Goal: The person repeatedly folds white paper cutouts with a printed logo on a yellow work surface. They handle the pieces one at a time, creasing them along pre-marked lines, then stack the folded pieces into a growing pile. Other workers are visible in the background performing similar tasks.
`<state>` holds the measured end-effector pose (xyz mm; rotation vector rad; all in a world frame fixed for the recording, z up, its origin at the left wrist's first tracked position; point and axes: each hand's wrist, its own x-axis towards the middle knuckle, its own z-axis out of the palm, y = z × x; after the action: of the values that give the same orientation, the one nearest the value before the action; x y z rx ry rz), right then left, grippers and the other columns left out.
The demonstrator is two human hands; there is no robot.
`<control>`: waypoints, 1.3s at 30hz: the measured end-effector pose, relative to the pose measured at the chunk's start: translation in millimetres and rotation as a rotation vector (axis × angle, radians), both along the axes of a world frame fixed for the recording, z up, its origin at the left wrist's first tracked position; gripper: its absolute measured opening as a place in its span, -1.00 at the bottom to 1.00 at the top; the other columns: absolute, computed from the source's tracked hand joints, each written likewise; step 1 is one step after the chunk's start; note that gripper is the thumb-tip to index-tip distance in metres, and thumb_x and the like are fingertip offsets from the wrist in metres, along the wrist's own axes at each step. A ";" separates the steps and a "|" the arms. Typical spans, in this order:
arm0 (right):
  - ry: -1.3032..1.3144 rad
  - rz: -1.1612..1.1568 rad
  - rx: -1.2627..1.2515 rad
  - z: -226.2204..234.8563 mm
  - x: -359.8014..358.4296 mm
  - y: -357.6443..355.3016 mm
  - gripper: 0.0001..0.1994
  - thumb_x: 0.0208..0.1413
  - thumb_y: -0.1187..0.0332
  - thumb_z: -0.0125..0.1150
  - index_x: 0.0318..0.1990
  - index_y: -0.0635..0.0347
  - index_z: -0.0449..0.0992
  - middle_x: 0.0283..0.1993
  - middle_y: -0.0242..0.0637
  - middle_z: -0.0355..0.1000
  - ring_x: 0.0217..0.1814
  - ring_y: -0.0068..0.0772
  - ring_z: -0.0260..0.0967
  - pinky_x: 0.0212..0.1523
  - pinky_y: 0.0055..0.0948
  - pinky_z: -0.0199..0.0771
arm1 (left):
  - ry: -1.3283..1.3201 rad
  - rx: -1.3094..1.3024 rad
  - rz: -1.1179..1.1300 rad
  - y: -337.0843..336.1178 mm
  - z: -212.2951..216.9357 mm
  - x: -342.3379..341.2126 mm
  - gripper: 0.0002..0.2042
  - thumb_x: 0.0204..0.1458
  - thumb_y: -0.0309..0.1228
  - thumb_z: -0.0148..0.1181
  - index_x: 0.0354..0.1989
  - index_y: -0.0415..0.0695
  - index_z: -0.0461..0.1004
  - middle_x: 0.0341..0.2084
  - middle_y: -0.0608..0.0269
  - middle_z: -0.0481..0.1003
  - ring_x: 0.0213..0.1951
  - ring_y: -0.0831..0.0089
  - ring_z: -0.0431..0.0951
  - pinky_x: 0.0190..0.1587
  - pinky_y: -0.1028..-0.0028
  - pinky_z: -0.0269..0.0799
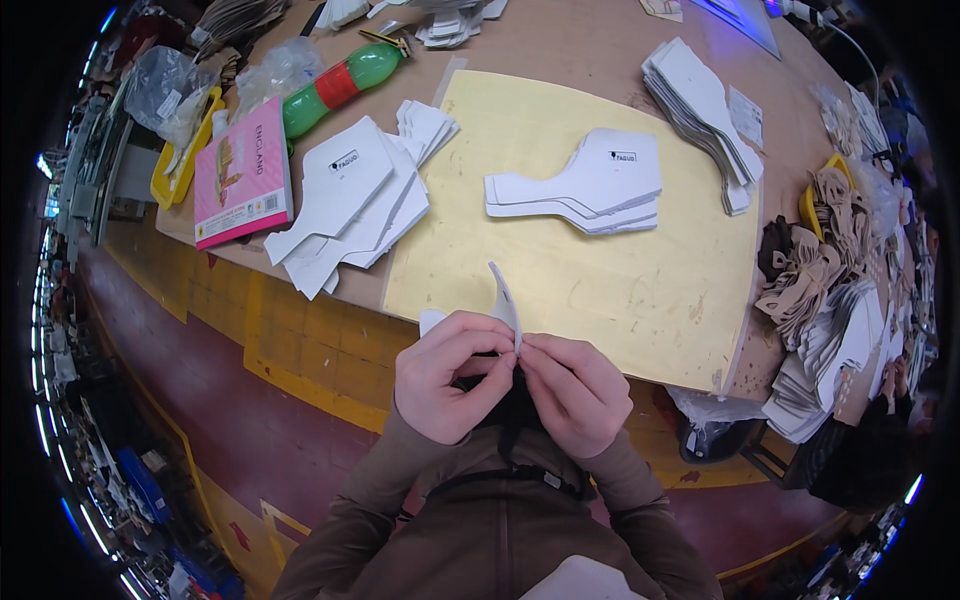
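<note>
Both the left hand (pixel 448 375) and right hand (pixel 572 392) pinch a white cut-out piece (pixel 504 305) between fingertips, just off the table (pixel 560 60) edge.

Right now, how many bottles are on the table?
1: a green bottle with a red band lies on its side at the table's far left, behind the pink book. Clutter may hide others.

- We see a flat pink box (pixel 243 172) with a yellow edge lying at the left end of the worktop (pixel 560 45), beside a yellow tray.
- A small black-and-white label (pixel 345 160) sits on the top white cut piece of the left stack.
- A like label (pixel 622 157) marks the top piece of the middle stack on the yellow sheet.
- Clear plastic bags (pixel 165 85) lie crumpled at the far left corner.
</note>
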<state>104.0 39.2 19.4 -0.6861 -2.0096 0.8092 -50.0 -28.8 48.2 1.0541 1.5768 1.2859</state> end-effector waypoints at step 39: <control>0.164 0.147 -0.896 -10.3 38.3 18.3 -0.85 0.07 0.68 0.29 -0.19 0.43 0.65 -0.08 -0.06 0.61 -0.10 -0.38 0.58 -0.05 -0.46 0.57 | -0.373 0.127 -0.161 8.4 -45.9 21.1 -0.92 0.06 -0.62 0.23 -0.29 -0.30 0.47 -0.02 0.16 0.19 -0.14 0.49 0.42 -0.09 0.49 0.42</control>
<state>142.3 57.5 9.1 -0.9155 -1.5003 1.8252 -29.0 -20.4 2.3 0.9324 1.1221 1.3922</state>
